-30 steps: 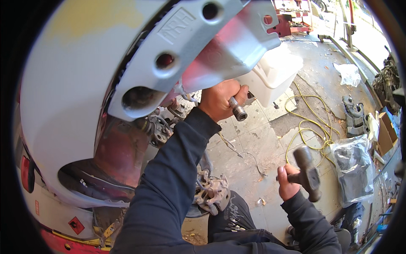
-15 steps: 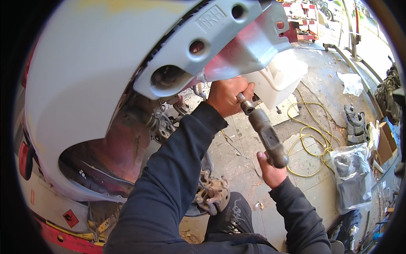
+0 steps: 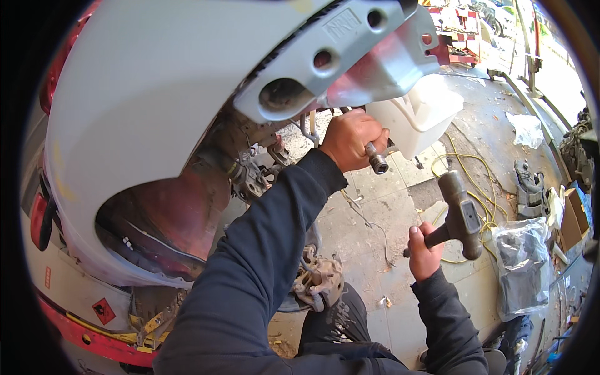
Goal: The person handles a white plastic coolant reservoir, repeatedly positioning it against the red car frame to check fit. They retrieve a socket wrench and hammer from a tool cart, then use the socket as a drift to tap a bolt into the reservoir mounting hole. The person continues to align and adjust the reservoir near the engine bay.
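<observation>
Below the metal bumper-mount panel point(image 3: 300, 69) of a car body, my left hand point(image 3: 355, 139) is closed around a steel bar tool point(image 3: 377, 160) with a round, socket-like end. That end sticks out toward the right; the rest is partly hidden by my fist and the panel. My right hand point(image 3: 426, 253), lower and to the right, grips the short handle of a heavy steel hammer point(image 3: 462, 215). The hammer head is apart from the bar tool. A white plastic tank point(image 3: 420, 115) hangs just beyond my left hand.
The grey fender point(image 3: 150, 94) fills the left side, with a brake caliper point(image 3: 320, 278) beneath my left arm. A yellow cable point(image 3: 490, 169) coils on the tiled floor. At right lie a plastic-wrapped part point(image 3: 524, 269) and a cardboard box point(image 3: 572, 219).
The hammer has swung away from the bar tool's end, down and to the right. My right hand has moved right with it. My left hand keeps hold of the bar tool.
</observation>
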A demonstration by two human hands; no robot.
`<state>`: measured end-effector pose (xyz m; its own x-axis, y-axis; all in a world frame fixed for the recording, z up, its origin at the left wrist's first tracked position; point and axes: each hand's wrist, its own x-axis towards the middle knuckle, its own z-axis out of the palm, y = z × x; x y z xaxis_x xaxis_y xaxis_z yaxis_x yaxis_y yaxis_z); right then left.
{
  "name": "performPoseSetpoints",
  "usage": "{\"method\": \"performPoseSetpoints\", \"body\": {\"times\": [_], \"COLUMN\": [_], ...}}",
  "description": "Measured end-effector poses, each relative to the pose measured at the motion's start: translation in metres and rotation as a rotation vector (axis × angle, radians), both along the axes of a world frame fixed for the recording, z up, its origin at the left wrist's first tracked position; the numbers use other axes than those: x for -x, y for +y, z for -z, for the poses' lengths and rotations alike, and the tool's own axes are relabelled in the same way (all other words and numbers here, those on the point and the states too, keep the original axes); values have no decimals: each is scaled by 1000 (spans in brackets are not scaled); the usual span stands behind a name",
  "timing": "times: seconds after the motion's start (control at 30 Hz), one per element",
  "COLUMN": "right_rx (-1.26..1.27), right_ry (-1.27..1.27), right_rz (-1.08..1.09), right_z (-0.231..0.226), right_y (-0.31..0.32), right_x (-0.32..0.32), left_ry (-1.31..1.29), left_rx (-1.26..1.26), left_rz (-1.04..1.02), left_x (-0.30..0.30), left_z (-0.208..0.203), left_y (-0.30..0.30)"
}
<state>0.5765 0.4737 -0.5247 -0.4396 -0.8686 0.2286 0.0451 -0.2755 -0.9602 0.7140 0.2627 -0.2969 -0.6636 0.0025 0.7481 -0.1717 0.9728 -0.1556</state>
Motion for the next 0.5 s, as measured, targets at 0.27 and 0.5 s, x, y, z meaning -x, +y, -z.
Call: {"method": "performPoseSetpoints", "body": {"times": [0.27,0.5], "right_rx": [-10,-27], "right_ry": [90,43], "right_rz": [43,-60], "right_z": [-14,-24], "right_y": [21,30], "right_x": [-1,-3], "left_ry": [42,66], "left_rx": [2,-59], "left_rz": [22,-28], "left_x": [4,-4], "left_z": [-13,-10], "left_y": [-5,-7]}}
